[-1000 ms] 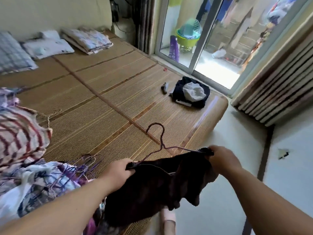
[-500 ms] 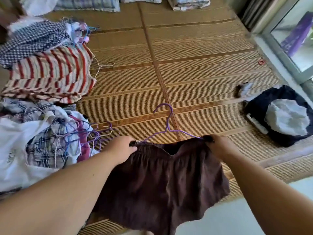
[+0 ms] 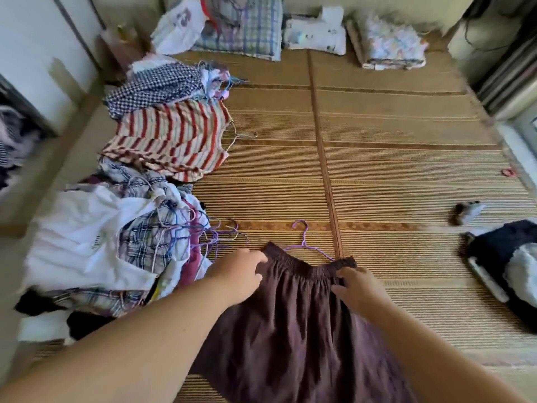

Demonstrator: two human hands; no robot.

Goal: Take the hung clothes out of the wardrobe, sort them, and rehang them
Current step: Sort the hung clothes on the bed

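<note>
Brown elastic-waist garment [image 3: 290, 330] lies flat on bamboo mat [image 3: 392, 170] at 6 o'clock, purple hanger [image 3: 302, 237] inside; left hand [image 3: 238, 274] and right hand [image 3: 360, 289] rest loose-fingered on its waistband, apparently smoothing it for sorting.

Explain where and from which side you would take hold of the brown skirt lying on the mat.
Grip the gathered waistband of the brown skirt at its two ends, coming from above on the near side. It lies flat, and the purple hanger sits inside it with its hook poking out beyond, so both ends should lift skirt and hanger together.
</note>
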